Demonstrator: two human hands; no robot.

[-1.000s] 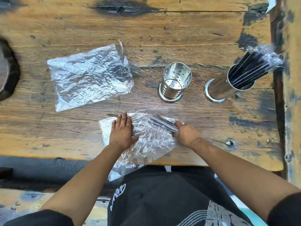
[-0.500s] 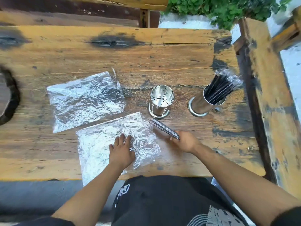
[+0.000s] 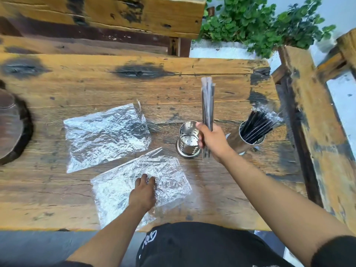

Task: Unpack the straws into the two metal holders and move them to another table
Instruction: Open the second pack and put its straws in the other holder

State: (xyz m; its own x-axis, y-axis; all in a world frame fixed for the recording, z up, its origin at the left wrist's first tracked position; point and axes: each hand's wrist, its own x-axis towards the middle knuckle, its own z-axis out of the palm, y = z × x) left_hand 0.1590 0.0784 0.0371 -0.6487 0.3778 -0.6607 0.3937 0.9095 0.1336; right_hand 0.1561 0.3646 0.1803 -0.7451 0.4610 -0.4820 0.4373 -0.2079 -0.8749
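Right hand [image 3: 212, 140] clamped round bundle of black straws in clear sleeves [image 3: 207, 105], held above empty perforated steel holder [image 3: 188, 140] near right end of worn wooden desk [image 3: 96, 89].

Bundle long axis near upright, top end tipped toward far edge, lower end poking out under fist just beside holder's rim. Left hand [image 3: 143, 193] with fingers loosely bent, pressing crumpled clear plastic bag [image 3: 169, 176] by near edge; second empty bag [image 3: 106, 135] mid-desk. Second steel holder [image 3: 236, 140] full of black straws, leaning right, toward right edge. Risks, judged: lower ends catching rim and tipping light holder; loose straws slipping from fist; forearm knocking full holder.
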